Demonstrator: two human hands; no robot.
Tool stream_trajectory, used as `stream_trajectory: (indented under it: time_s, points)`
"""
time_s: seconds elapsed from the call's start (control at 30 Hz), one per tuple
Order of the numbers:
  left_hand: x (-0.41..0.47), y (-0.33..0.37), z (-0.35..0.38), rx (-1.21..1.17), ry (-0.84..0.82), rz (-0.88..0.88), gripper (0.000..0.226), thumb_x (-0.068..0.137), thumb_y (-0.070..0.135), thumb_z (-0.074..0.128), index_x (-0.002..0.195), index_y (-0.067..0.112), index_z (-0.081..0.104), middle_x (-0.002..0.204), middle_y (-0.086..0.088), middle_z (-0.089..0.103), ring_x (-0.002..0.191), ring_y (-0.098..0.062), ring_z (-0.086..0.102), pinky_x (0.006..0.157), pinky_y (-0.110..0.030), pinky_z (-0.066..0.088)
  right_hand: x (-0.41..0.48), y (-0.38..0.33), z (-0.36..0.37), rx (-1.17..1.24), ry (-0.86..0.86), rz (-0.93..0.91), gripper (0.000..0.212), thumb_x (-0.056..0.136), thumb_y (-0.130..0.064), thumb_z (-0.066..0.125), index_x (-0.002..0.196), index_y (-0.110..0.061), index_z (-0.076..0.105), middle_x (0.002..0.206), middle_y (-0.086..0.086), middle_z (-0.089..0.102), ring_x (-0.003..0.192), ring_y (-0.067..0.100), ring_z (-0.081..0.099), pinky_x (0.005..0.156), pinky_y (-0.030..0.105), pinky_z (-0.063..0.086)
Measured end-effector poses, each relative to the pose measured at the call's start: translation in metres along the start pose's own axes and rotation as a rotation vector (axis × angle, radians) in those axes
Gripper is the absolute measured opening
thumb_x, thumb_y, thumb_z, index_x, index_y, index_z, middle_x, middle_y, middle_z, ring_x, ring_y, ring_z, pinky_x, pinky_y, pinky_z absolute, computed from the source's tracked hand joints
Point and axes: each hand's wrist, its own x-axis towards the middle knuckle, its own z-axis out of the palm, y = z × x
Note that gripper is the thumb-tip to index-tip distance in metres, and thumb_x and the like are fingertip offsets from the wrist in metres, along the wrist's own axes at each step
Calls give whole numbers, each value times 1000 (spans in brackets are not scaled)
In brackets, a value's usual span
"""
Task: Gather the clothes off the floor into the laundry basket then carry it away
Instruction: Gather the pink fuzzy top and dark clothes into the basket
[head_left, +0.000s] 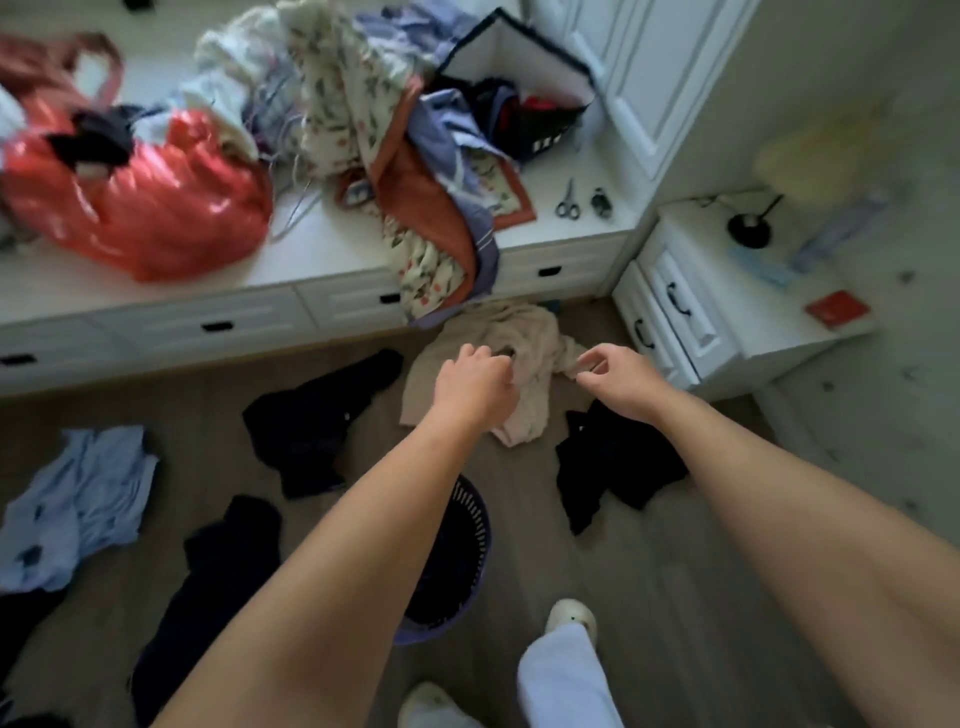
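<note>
Head view: over the beige garment (535, 332) on the floor (649, 571), the left hand (475, 384) is curled, grip unclear; the right hand (615, 379) is loosely open and empty. Best to bunch all the fabric before lifting it back to the purple laundry basket (470, 525) by the feet.

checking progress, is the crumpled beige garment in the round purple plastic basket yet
No, the crumpled beige garment lies on the wooden floor beyond the round purple plastic basket.
</note>
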Motion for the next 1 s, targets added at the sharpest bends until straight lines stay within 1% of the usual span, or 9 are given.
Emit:
stream_trajectory:
  time_s: [0.17,0.23,0.43,0.53,0.6,0.67,0.73,0.87,1.0]
  points:
    - [43,64,-58,-9,32,127,28,95,27,45,116,18,61,118,-7,55,117,-29,45,83,-37,39,-1,29,-84,53,100,0,35,89,-27,62,123,-16,60,114,7,64,102,23,60,84,27,43]
    - [69,95,-82,-12,59,139,26,93,26,47,110,17,64,113,-7,59,113,-30,52,81,-36,46,10,44,-127,62,126,-11,34,90,-28,60,122,-17,60,112,6,64,96,20,58,81,26,42]
    - [155,176,-142,-79,196,60,26,91,30,48,110,26,65,118,-3,64,107,-27,60,89,-36,50,75,70,-243,45,166,-139,31,90,-29,59,119,-19,61,111,4,65,88,18,58,75,26,42]
    - [192,209,-161,-72,199,30,29,96,26,43,114,18,64,116,-6,65,107,-28,60,81,-30,44,103,81,-292,43,169,-172,32,91,-28,58,122,-18,60,111,2,64,92,16,56,78,24,39]
    - [217,223,-165,-72,181,2,27,97,25,42,109,15,64,113,-8,65,105,-29,61,77,-29,41,127,93,-314,60,150,-168,33,92,-29,57,123,-18,59,111,2,63,93,16,56,79,25,39]
    - [242,221,-156,-87,173,-18,24,95,27,43,103,17,64,112,-9,66,102,-29,61,78,-31,46,151,106,-317,81,128,-156,33,91,-29,58,123,-17,60,113,3,63,96,18,58,80,27,42]
    - [266,216,-132,-92,136,-38,25,93,30,46,107,21,65,114,-7,66,102,-28,61,85,-36,51,177,125,-304,106,84,-115,34,90,-29,59,121,-17,60,114,6,63,101,21,60,82,29,46]
    - [317,197,-68,-58,-12,-29,24,93,32,52,109,22,67,115,-7,65,100,-29,60,84,-37,53,234,169,-246,158,-24,-17,34,87,-32,61,118,-20,61,119,6,62,98,20,58,81,29,45]
    - [385,158,26,-41,-118,-38,24,94,33,52,110,19,65,115,-7,65,98,-29,61,80,-37,52,304,225,-161,137,-79,69,39,85,-34,62,122,-20,60,119,4,62,111,23,58,93,32,45]
